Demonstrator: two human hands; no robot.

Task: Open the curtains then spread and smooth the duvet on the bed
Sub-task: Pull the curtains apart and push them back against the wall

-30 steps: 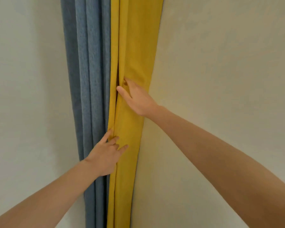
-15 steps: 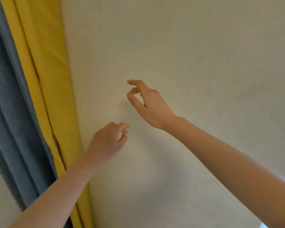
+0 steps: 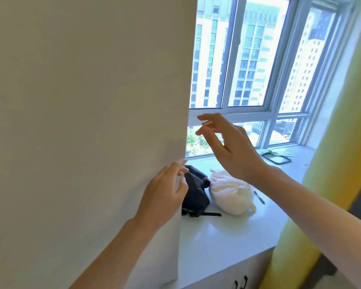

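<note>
A cream wall (image 3: pixel 88 122) fills the left half of the view, ending at a vertical corner beside the window (image 3: pixel 246 59). A yellow curtain (image 3: pixel 329 184) hangs bunched at the right edge of the window bay. My left hand (image 3: pixel 165 195) is raised at the wall corner, fingers loosely apart, holding nothing. My right hand (image 3: pixel 227 147) is higher, in front of the window, fingers spread and empty. No bed or duvet is in view.
On the white window ledge (image 3: pixel 213 243) lie a dark bag (image 3: pixel 196 195), a white cloth bundle (image 3: pixel 231 192), a pen (image 3: pixel 258 197) and a dark-framed flat object (image 3: pixel 276 158). White cabinet doors with black handles (image 3: pixel 241 282) sit below the ledge.
Both hands let go of the yellow and blue curtains at the left. The view swung right, past the bare wall, to the window and ledge, with both hands now open.
</note>
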